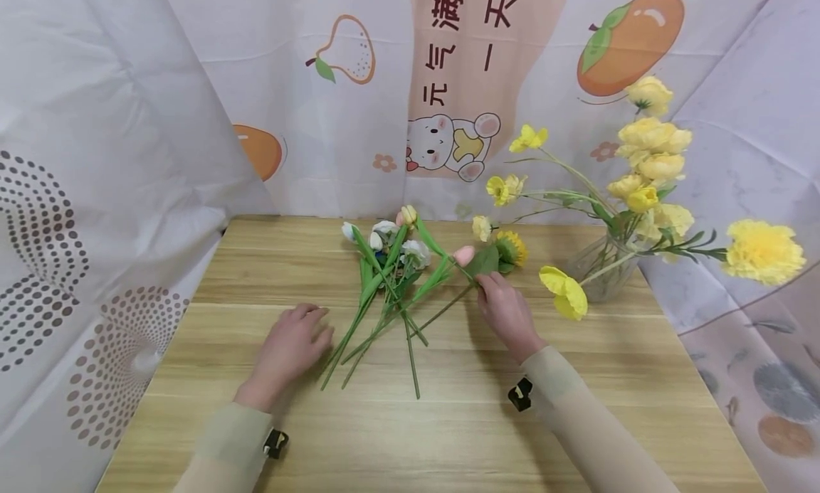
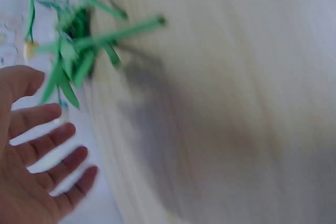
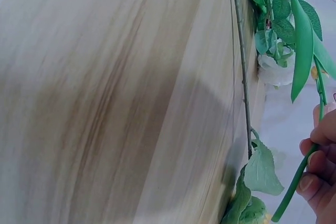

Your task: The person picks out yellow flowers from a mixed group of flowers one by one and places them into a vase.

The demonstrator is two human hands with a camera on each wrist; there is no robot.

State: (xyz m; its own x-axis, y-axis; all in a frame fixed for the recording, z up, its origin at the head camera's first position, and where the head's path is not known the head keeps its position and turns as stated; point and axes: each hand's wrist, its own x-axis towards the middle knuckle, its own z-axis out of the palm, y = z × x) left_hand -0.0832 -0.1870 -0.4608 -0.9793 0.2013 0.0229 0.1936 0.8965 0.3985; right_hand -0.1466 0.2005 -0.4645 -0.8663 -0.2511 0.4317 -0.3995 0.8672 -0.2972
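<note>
My right hand (image 1: 506,308) pinches the green stem of a tulip (image 3: 299,179) between thumb and fingers. Long smooth leaves (image 3: 303,51) grow from that stem, and its cut end sticks out below the fingers. Beside this hand lie a pink tulip head (image 1: 464,255) and a yellow sunflower (image 1: 511,250) with broad leaves. My left hand (image 1: 291,347) holds nothing; in the left wrist view its fingers (image 2: 50,140) are spread and relaxed. It hovers left of the crossed stems (image 1: 359,322) of several white and pastel flowers (image 1: 416,252).
A clear glass vase (image 1: 602,276) with several yellow flowers (image 1: 653,141) stands at the back right; some blooms reach out widely, one yellow poppy (image 1: 565,292) close to my right hand. The wooden table (image 1: 448,443) ends at a printed curtain (image 1: 359,123) behind.
</note>
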